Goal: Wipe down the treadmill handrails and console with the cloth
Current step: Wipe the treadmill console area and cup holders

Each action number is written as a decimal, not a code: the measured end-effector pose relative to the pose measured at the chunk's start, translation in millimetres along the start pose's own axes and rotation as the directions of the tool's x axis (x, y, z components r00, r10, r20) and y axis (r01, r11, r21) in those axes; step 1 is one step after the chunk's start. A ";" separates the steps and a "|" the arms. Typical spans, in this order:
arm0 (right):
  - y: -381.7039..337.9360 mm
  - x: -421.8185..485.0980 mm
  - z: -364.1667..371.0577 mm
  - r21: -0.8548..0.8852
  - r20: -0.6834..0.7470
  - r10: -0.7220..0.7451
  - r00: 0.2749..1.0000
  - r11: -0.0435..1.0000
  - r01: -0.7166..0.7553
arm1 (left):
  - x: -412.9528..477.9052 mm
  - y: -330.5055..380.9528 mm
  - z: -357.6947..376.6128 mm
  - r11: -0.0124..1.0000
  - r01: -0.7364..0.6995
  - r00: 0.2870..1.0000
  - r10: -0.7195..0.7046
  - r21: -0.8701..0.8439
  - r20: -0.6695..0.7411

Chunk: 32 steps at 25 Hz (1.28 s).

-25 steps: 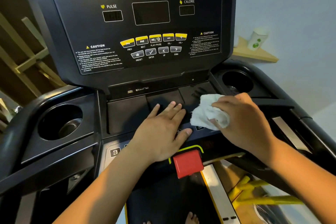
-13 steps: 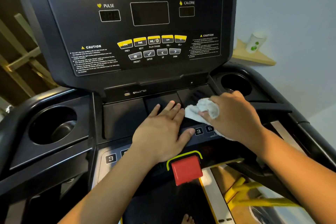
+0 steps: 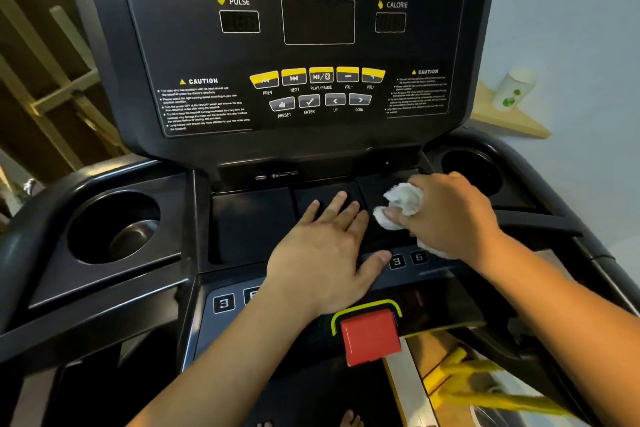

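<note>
Head view: right hand [image 3: 450,215] grips crumpled white cloth [image 3: 403,199] on black console tray [image 3: 252,218]; left hand [image 3: 322,253] flat, empty; black handrails [image 3: 540,222] likely pending.

Treadmill console tray [image 3: 249,229]: left hand [image 3: 325,253] flat on middle panel, white cloth [image 3: 403,201] in right hand [image 3: 446,215] on right panel, red clip [image 3: 369,336] at front edge.

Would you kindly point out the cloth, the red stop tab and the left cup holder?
cloth [image 3: 403,198]: head view, bunched white fold.
red stop tab [image 3: 369,336]: head view, top face.
left cup holder [image 3: 98,220]: head view, inner wall.
</note>
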State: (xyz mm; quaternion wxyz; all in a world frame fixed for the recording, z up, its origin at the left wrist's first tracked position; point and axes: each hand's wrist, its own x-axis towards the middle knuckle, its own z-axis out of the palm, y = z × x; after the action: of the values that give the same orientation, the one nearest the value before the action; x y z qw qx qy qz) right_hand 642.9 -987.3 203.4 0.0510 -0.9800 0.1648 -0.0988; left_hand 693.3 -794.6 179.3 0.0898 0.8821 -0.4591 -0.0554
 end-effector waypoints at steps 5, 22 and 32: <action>-6.3 47.4 19.2 -0.078 -0.104 0.119 0.988 0.989 -0.127 | -0.9 0.1 -0.2 1.000 0.006 1.000 -0.006 0.022 -0.003; -7.4 32.6 9.4 -0.082 0.044 0.008 0.999 0.997 -0.005 | -5.6 -1.6 1.4 0.999 -0.026 0.999 0.028 0.046 -0.033; -16.6 34.2 15.7 -0.108 0.012 -0.050 0.999 0.993 0.051 | 1.6 -1.1 -1.6 1.000 -0.018 0.999 0.018 0.003 -0.032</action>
State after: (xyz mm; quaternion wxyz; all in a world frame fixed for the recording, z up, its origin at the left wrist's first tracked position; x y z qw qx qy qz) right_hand 683.0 -982.0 196.2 -0.0040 -0.9857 0.1446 -0.0867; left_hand 695.4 -795.2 180.6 0.0963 0.8788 -0.4657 -0.0399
